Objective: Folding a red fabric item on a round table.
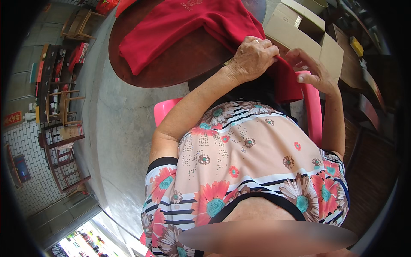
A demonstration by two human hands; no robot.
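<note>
A red garment [192,22] with long sleeves and small print near its top lies spread on a dark, round wooden table [173,61]. One part of it runs over the table's edge at the right and hangs down beside my lap. My left hand [252,57], wearing a ring, is closed on the cloth at that edge. To its right, my right hand [310,69] has its fingers curled and apart next to the hanging part; whether the fingertips touch the cloth cannot be told.
Pink plastic chair arms [313,109] flank me. An open cardboard box [297,35] stands past the table at the right. Wooden chairs [65,107] and a shelf with goods are along the far left, across a concrete floor [125,128].
</note>
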